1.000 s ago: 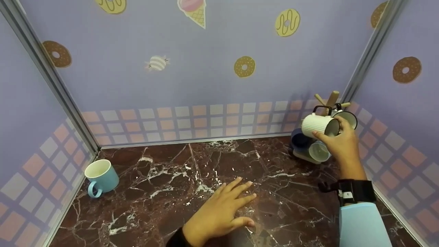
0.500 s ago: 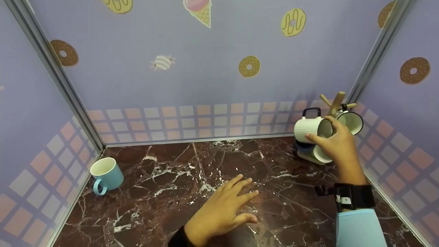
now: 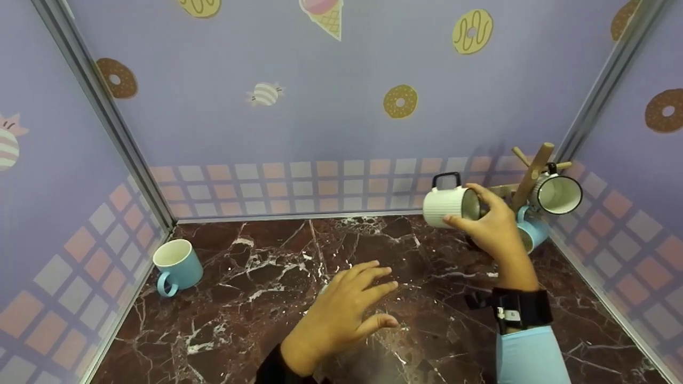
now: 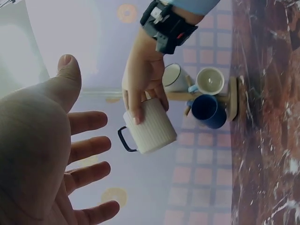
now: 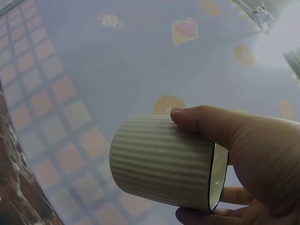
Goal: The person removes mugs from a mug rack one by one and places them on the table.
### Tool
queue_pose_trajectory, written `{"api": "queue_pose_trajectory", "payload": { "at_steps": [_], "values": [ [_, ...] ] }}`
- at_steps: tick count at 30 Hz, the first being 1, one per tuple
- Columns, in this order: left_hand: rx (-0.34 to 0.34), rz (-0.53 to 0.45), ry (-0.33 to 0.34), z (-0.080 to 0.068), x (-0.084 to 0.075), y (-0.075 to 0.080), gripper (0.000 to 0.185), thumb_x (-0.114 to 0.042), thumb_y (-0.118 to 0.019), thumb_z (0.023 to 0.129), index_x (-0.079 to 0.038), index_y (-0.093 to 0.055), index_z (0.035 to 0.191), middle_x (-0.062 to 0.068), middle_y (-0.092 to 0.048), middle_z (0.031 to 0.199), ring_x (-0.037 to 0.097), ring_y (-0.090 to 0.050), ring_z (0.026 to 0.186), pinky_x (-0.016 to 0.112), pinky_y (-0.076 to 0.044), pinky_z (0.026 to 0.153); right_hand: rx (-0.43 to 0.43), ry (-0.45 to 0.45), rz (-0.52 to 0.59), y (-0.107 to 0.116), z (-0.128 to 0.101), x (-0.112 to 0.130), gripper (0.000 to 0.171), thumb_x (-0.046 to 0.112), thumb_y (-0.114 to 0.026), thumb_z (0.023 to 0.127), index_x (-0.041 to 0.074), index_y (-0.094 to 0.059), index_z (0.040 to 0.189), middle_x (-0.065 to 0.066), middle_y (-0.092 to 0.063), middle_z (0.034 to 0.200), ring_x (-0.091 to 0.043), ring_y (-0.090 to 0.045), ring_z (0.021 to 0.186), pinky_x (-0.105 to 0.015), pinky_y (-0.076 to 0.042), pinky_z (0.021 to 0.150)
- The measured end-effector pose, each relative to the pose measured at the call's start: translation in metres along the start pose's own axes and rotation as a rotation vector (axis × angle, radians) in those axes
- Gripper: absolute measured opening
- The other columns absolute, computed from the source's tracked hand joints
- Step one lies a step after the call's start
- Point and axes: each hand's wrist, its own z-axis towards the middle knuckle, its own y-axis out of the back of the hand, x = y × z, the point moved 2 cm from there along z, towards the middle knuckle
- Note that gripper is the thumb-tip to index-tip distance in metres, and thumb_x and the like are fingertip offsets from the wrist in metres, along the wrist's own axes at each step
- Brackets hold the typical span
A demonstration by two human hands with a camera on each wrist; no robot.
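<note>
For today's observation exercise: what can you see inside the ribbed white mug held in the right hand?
The white mug lies sideways in the right hand. Its dark-rimmed mouth shows a pale inner wall; fingers cover the rest, so its bottom stays hidden.

ribbed mug (image 3: 445, 206): white, black rim and handle | tabletop (image 3: 256, 298): dark red-brown marble, white veins | left mug (image 3: 176, 261): light blue, white inside | walls (image 3: 320, 122): lavender, doughnut and ice-cream prints, pink-grey checks | rack (image 3: 533, 168): pale wood
</note>
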Motion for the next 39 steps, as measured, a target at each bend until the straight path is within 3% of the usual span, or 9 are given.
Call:
{"api": "queue_pose_trajectory", "payload": {
  "at_steps": [7, 13, 20, 26, 29, 35, 39],
  "values": [
    [-0.115, -0.004, 0.042, -0.003, 0.014, 0.008, 0.061, -0.064, -0.058, 0.110, -0.020, -0.075, 0.147, 0.005, -0.069, 0.160, 0.029, -0.060, 0.153, 0.054, -0.053, 0.127, 0.071, 0.105, -0.026, -0.031, -0.009, 0.018, 0.100, 0.043, -0.103, 0.084, 0.018, -0.055, 0.168, -0.027, -0.062, 0.153, -0.048, -0.069, 0.126, -0.064, -0.066, 0.103],
    [-0.256, 0.036, 0.025, -0.001, 0.022, 0.002, 0.048, -0.058, -0.065, 0.110, -0.018, -0.081, 0.133, 0.000, -0.080, 0.136, 0.018, -0.071, 0.131, 0.042, -0.062, 0.112, 0.142, 0.241, 0.025, -0.049, -0.020, 0.033, 0.094, 0.030, -0.105, 0.082, 0.019, -0.061, 0.164, -0.020, -0.066, 0.147, -0.042, -0.073, 0.119, -0.058, -0.069, 0.096],
    [-0.314, 0.055, 0.083, -0.003, 0.030, 0.001, 0.043, -0.053, -0.068, 0.110, -0.017, -0.083, 0.128, -0.002, -0.082, 0.123, 0.016, -0.075, 0.116, 0.039, -0.065, 0.104, 0.208, 0.333, -0.033, -0.064, -0.031, 0.046, 0.096, 0.025, -0.108, 0.076, 0.025, -0.064, 0.161, -0.014, -0.070, 0.144, -0.037, -0.072, 0.116, -0.059, -0.068, 0.096],
    [-0.546, 0.001, 0.121, -0.009, 0.048, 0.013, 0.021, -0.024, -0.077, 0.104, -0.007, -0.083, 0.114, 0.005, -0.085, 0.102, 0.018, -0.077, 0.091, 0.033, -0.068, 0.082, 0.334, 0.351, -0.037, -0.078, -0.047, 0.061, 0.098, 0.026, -0.109, 0.072, 0.034, -0.065, 0.159, -0.007, -0.067, 0.151, -0.035, -0.071, 0.127, -0.059, -0.070, 0.098],
    [-0.623, -0.033, 0.165, -0.012, 0.056, 0.017, 0.017, -0.017, -0.079, 0.101, -0.004, -0.082, 0.112, 0.006, -0.083, 0.100, 0.020, -0.074, 0.091, 0.035, -0.067, 0.080, 0.398, 0.394, -0.024, -0.086, -0.055, 0.069, 0.096, 0.025, -0.109, 0.073, 0.037, -0.066, 0.158, -0.003, -0.068, 0.147, -0.031, -0.071, 0.126, -0.053, -0.070, 0.097],
    [-0.603, -0.082, 0.282, -0.010, 0.058, 0.020, 0.023, -0.024, -0.077, 0.104, -0.006, -0.081, 0.119, 0.007, -0.078, 0.111, 0.025, -0.067, 0.109, 0.047, -0.064, 0.095, 0.458, 0.483, -0.039, -0.094, -0.068, 0.084, 0.096, 0.024, -0.108, 0.074, 0.042, -0.065, 0.158, 0.000, -0.065, 0.154, -0.034, -0.073, 0.129, -0.053, -0.070, 0.101],
    [-0.571, -0.128, 0.311, -0.009, 0.057, 0.019, 0.023, -0.025, -0.075, 0.106, -0.008, -0.082, 0.120, 0.005, -0.079, 0.114, 0.024, -0.068, 0.112, 0.048, -0.064, 0.098, 0.477, 0.560, -0.059, -0.095, -0.075, 0.091, 0.099, 0.022, -0.108, 0.073, 0.039, -0.064, 0.160, -0.005, -0.064, 0.159, -0.034, -0.074, 0.130, -0.056, -0.068, 0.104]
  ]
}}
